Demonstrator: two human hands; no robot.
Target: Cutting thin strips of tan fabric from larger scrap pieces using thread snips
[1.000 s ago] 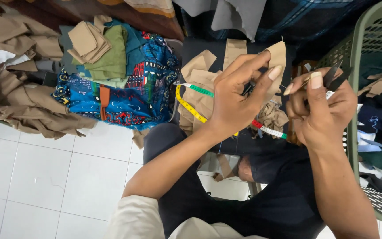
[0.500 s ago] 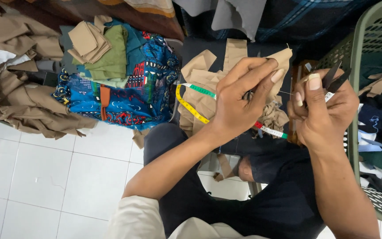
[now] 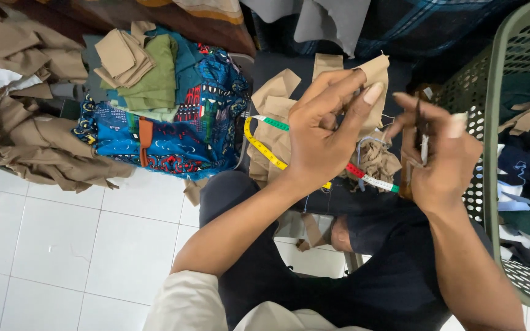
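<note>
We see a small tan fabric piece (image 3: 378, 72), thin with frayed edges, held up at the centre above the lap. On the right, a green plastic basket (image 3: 491, 116) contains dark and tan scraps. Our left hand (image 3: 323, 132) pinches the fabric piece; our right hand (image 3: 443, 159) grips small snips (image 3: 422, 142).

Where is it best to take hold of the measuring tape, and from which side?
Probably the yellow stretch of the measuring tape, taken from the left: there it lies bare on the tan cloth pieces. Its middle runs under the left hand.
</note>
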